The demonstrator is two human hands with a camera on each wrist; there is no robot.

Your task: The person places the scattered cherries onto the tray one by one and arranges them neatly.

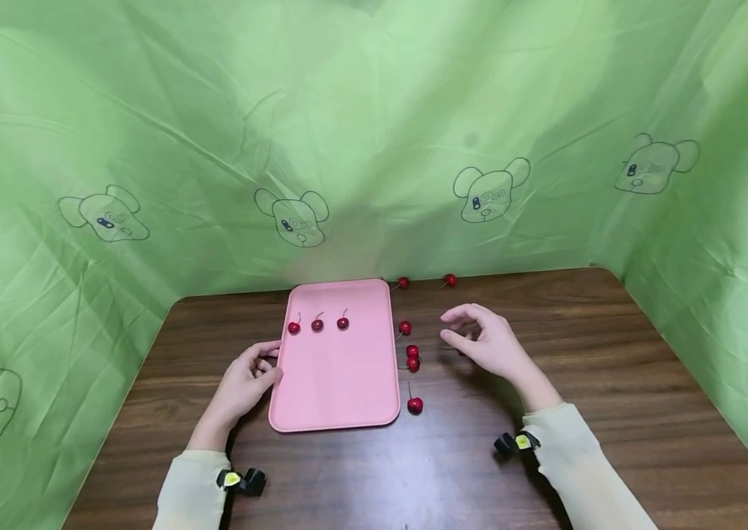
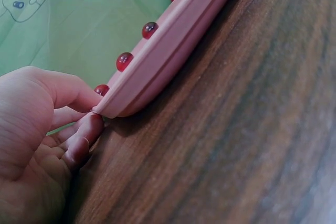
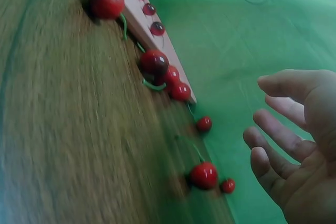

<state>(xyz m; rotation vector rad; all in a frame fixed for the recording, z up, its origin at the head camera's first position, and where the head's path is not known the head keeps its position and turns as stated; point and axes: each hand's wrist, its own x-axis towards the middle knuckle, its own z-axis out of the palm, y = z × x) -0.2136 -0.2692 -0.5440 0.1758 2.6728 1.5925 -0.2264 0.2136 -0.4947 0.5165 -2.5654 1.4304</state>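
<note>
My left hand pinches the left rim of a pink tray, thumb on top and fingers at the edge, as the left wrist view shows. Three dark red cherries with stems lie in a row across the upper part of the tray, the leftmost cherry close to the rim. My right hand hovers right of the tray, fingers loosely bent and thumb apart, holding nothing. Below its fingers lies a red cherry with a green stem, mostly hidden by the hand in the head view.
Several more cherries lie on the brown wooden table along the tray's right side, the nearest cherry by its lower right corner. Another cherry lies at the table's back edge. A green cloth with bear drawings stands behind and at both sides.
</note>
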